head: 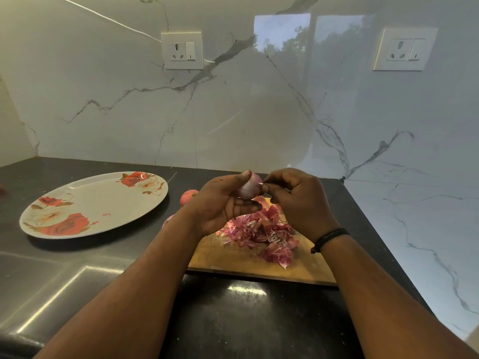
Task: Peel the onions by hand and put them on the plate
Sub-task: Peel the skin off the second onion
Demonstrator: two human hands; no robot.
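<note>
A glossy white marble wall (246, 112) with grey veins fills most of the room ahead and turns a corner to run down the right side; it mirrors a bright window and trees. Two white socket plates (182, 51) sit on it, one left of centre and one far right. Below runs a dark, speckled stone counter (233, 320), polished enough to throw back patches of light.

On the counter's left lies a large oval plate (90, 200) printed with red and cream roses, with only a tiny pink scrap on it. To its right, a wooden cutting board (233, 260) rests flat, and a loose heap of pink-red onion skins (261, 231) covers its far half.

Both forearms reach in over the counter and board. The left hand (223, 203) curls around a pale, largely peeled onion (248, 187), thumb on top, held above the skins. The right hand (298, 200), with a dark band at the wrist, pinches at the onion's right side, probably on a thin strip of skin, though it is too small to be sure.

An unpeeled onion (188, 196) sits on the counter between plate and board, partly behind the left wrist.
</note>
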